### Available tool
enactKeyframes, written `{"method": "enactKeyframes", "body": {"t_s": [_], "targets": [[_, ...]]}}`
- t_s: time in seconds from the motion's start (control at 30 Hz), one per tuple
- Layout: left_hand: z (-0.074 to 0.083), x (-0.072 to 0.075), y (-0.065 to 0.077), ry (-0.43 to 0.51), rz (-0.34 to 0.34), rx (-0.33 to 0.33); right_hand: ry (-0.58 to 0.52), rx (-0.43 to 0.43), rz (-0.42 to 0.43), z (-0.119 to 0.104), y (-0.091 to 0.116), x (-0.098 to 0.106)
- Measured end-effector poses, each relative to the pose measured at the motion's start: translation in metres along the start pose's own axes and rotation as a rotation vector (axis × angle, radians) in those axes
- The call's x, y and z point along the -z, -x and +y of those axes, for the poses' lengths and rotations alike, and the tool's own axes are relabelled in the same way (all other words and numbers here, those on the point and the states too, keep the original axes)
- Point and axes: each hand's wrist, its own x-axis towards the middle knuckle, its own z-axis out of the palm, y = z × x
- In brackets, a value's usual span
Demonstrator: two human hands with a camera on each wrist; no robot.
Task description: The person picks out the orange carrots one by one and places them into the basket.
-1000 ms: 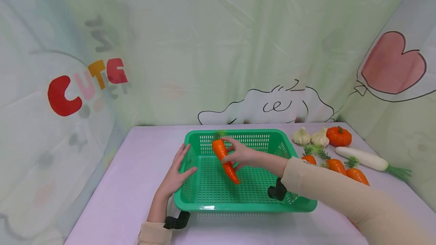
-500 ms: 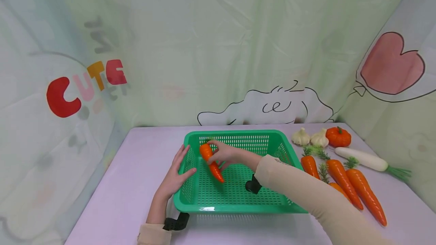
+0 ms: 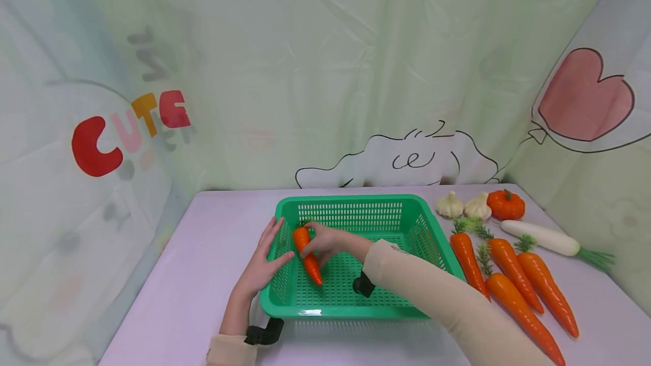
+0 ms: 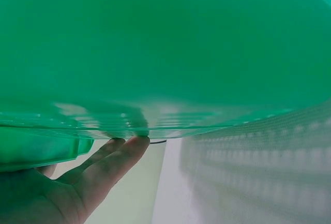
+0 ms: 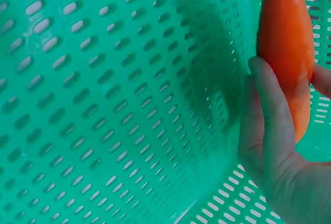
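My right hand (image 3: 325,244) pinches an orange carrot (image 3: 307,256) between thumb and fingers, inside the left part of a green plastic basket (image 3: 366,314). In the right wrist view the carrot (image 5: 287,32) stands lengthwise in the grip, close to the slotted wall. Whether it touches the basket floor I cannot tell. My left hand (image 3: 261,261) lies against the basket's left side with its fingers straight and the thumb over the rim. The left wrist view shows those fingers (image 4: 111,169) touching the basket's outer wall from below the rim.
Right of the basket lie several more carrots (image 3: 526,318) with green tops. Behind them are two garlic bulbs (image 3: 450,205), a small orange pumpkin (image 3: 506,204) and a white radish (image 3: 539,237). A printed curtain (image 3: 325,72) hangs behind the table (image 3: 203,275).
My right hand has carried the carrot leftward and lower into the basket's left side. The withdrawn sleeve uncovers more carrots on the right. My left hand stays on the basket.
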Motion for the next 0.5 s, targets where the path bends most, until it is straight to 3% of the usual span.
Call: {"method": "enactKeyframes", "body": {"t_s": [0.23,0.5], "targets": [[-0.029,-0.002,-0.01,-0.015,0.011,-0.015,0.013,0.012,0.001,0.003,-0.002,-0.006],[-0.036,-0.002,-0.01,-0.015,0.025,-0.014,0.013,0.045,0.025,0.006,-0.003,-0.014]]}}
